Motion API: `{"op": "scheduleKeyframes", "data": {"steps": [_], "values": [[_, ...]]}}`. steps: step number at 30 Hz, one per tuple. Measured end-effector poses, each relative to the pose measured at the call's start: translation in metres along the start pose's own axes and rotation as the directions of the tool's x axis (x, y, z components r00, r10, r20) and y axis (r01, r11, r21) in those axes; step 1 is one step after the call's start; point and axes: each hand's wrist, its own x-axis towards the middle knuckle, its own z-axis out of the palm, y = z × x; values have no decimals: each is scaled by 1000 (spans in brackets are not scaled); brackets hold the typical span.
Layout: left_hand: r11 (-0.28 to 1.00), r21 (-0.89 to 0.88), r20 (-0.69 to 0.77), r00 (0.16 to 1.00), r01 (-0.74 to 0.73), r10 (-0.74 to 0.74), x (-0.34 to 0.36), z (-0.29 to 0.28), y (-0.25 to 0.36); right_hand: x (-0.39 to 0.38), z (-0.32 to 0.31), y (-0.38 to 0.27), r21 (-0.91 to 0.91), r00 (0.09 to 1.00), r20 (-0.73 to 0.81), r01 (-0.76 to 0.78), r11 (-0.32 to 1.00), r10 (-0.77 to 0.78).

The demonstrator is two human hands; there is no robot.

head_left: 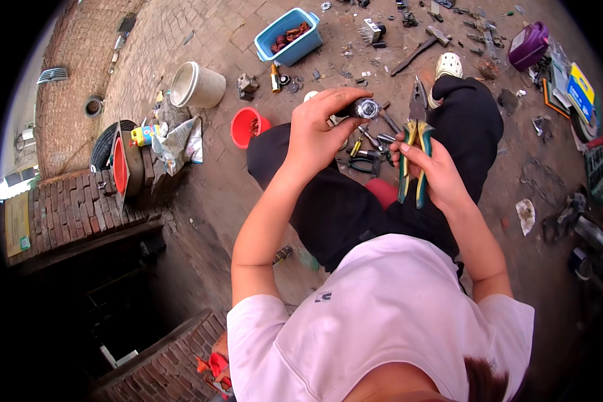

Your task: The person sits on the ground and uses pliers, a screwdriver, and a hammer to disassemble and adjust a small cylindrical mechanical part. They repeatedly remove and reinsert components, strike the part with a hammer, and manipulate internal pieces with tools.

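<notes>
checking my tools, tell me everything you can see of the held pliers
The pliers have a dark, metal-looking head with tapering jaws and two green and yellow handles, apparently rubber or plastic, spread apart. Held by the handles in the right hand, partly over dark trousers, they point away from the body. Whether the tips meet is unclear.

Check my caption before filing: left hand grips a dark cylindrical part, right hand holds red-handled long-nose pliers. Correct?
Not quite: in the head view, the handles of the long-nose pliers are green and yellow, not red. The right hand does hold them; the left hand grips the dark cylindrical part.
</notes>
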Motion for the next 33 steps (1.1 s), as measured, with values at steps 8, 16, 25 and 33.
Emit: {"op": "scheduleKeyframes", "data": {"steps": [8, 16, 25, 33], "values": [[989, 142, 108, 994, -43, 28, 24, -26, -45, 53, 22, 10, 0, 998, -53, -37, 999, 37], [957, 269, 331, 923, 108, -197, 87, -38, -174, 191, -7, 84, -374, 893, -389, 72, 925, -227], [857, 475, 398, 821, 197, -409, 104, 55, -415, 313, -127, 185, -862, 777, -506, -465, 200, -373], [778, 582, 377, 768, 237, -517, 103, 89, -511, 340, -170, 188, -922, 840, -351, -386, -2, -413]]}}
